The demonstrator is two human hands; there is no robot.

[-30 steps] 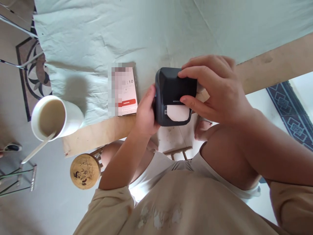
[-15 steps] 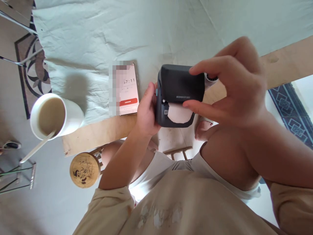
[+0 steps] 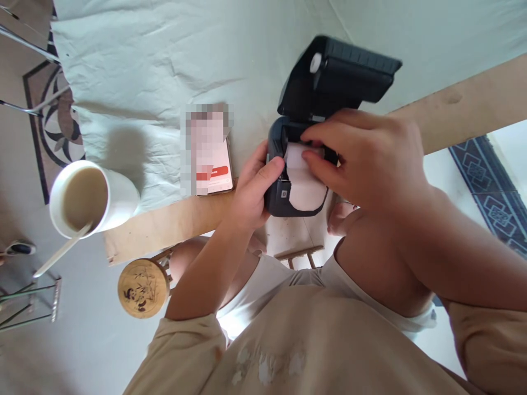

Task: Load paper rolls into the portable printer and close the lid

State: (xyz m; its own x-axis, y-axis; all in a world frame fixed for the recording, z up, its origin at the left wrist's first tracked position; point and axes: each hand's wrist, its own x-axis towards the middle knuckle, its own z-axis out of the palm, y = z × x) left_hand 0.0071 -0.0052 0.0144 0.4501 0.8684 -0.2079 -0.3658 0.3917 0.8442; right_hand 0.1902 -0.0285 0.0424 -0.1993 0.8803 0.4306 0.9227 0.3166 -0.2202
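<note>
A black label printer is held over the table's near edge, its lid swung up and back. Inside its compartment sits a white paper roll. My left hand is closed round the printer's left side, the thumb resting on the rim by the roll. My right hand reaches into the compartment from the right, thumb and forefinger bent together at the roll's upper part. The rest of its fingers hide the printer's right side.
A phone with a partly blurred screen lies left of the printer on the pale green cloth. A white cup of brownish drink with a spoon stands at the left table edge. Below is a round wooden stool.
The printer's lid has gone from nearly closed to wide open, baring the paper roll. My right hand has moved from the lid down into the compartment. My left hand keeps its hold.
</note>
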